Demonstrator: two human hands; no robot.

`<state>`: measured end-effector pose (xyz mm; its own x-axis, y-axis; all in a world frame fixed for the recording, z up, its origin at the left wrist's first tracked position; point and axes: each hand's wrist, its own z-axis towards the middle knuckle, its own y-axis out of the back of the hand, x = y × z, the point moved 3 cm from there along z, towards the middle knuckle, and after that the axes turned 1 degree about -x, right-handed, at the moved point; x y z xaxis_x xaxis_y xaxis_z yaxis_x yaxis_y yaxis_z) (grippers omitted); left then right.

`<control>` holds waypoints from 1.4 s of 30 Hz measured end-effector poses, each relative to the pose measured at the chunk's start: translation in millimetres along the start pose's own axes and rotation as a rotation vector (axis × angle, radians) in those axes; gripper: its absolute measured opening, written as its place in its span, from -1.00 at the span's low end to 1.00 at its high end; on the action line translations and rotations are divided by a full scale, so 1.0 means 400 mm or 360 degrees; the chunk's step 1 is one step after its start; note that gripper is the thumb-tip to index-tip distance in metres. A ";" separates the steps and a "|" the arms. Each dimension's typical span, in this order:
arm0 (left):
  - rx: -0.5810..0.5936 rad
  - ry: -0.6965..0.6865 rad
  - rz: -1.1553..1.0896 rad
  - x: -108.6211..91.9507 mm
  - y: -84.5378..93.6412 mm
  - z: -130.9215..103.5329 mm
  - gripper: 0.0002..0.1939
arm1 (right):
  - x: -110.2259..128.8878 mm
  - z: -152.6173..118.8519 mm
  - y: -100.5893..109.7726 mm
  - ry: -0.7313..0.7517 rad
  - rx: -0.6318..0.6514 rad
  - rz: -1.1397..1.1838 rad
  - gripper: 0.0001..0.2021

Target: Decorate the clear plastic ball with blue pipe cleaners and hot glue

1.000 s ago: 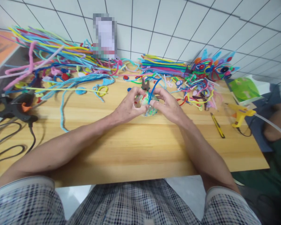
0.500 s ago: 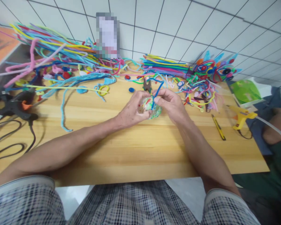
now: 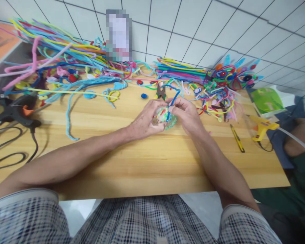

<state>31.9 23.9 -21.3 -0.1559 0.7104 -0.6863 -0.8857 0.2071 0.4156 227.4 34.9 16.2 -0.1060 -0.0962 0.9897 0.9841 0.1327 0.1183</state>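
Note:
My left hand [image 3: 152,118] is closed around the side of a small rounded, clear-looking piece [image 3: 163,117] with green, red and white patches; its exact kind I cannot make out. My right hand [image 3: 184,113] pinches a dark blue pipe cleaner [image 3: 174,97] between thumb and finger. The blue pipe cleaner bends at the top, and its lower end lies against the front of the patterned piece. Just beyond my hands lie pliers [image 3: 161,90], partly hidden by my left fingers. A small blue disc [image 3: 144,96] rests to their left.
Pipe cleaners in bundles [image 3: 58,44] line the wall, with another bundle [image 3: 181,71] at the middle. Colourful masks [image 3: 234,74] lean at back right. A yellow utility knife [image 3: 237,139] and glue gun [image 3: 264,128] lie right; a black clamp-like tool [image 3: 19,112] and cable are left. A person sits at right.
The view has shifted slightly. Both hands keep their hold, and the blue pipe cleaner stays against the patterned piece with only a small change in its tilt.

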 end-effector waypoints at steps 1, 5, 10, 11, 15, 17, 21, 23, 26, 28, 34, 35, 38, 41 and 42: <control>0.0011 0.0018 0.0007 -0.003 0.001 -0.001 -0.39 | -0.001 -0.001 0.000 -0.0011 0.0007 -0.0008 -0.83; 0.0016 0.0049 0.0042 -0.012 -0.001 -0.006 -0.33 | -0.002 -0.004 0.002 -0.0041 0.0028 -0.0028 -0.81; -0.0013 -0.0013 0.0066 -0.015 -0.011 -0.017 -0.27 | -0.009 0.001 0.005 -0.0093 0.0061 0.0044 -0.80; -0.0016 -0.0026 0.0069 -0.014 -0.012 -0.020 -0.24 | -0.012 0.002 0.006 -0.0105 0.0062 0.0058 -0.79; -0.0022 -0.0055 0.0081 -0.009 -0.014 -0.028 -0.18 | -0.019 0.005 0.005 -0.0163 0.0063 0.0106 -0.71; -0.0023 -0.0080 0.0085 -0.008 -0.013 -0.029 -0.17 | -0.018 0.005 0.005 -0.0179 0.0056 0.0145 -0.68; -0.0039 -0.0146 0.0085 -0.011 -0.014 -0.030 -0.19 | -0.008 0.004 0.010 -0.0171 0.0045 0.0170 -0.65; -0.0042 -0.0127 0.0096 -0.011 -0.015 -0.030 -0.19 | 0.000 0.002 0.013 -0.0139 0.0043 0.0155 -0.67; -0.0058 -0.0122 0.0097 -0.012 -0.016 -0.031 -0.19 | 0.005 0.000 0.016 -0.0103 0.0046 0.0163 -0.70; -0.0051 -0.0148 0.0094 -0.014 -0.015 -0.032 -0.19 | 0.002 0.000 0.015 -0.0115 0.0048 0.0180 -0.69; 0.0000 -0.0151 0.0146 -0.018 -0.013 -0.033 -0.13 | -0.019 -0.001 0.006 -0.0224 0.0041 0.0199 -0.63; 0.0001 -0.0154 0.0154 -0.019 -0.013 -0.033 -0.13 | -0.020 -0.001 0.004 -0.0234 0.0041 0.0204 -0.63; -0.0019 -0.0172 0.0160 -0.023 -0.012 -0.031 -0.15 | -0.022 -0.001 -0.002 -0.0257 0.0050 0.0228 -0.62; -0.0033 -0.0196 0.0150 -0.028 -0.012 -0.032 -0.15 | -0.024 -0.001 -0.007 -0.0279 0.0062 0.0257 -0.63; -0.0029 -0.0195 0.0152 -0.030 -0.012 -0.032 -0.14 | -0.024 -0.002 -0.008 -0.0280 0.0064 0.0262 -0.63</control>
<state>32.3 6.0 -22.7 -0.1864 0.8033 -0.5656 -0.8772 0.1232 0.4641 225.3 34.7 6.0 0.0286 0.1028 0.9943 0.9840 0.1719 -0.0461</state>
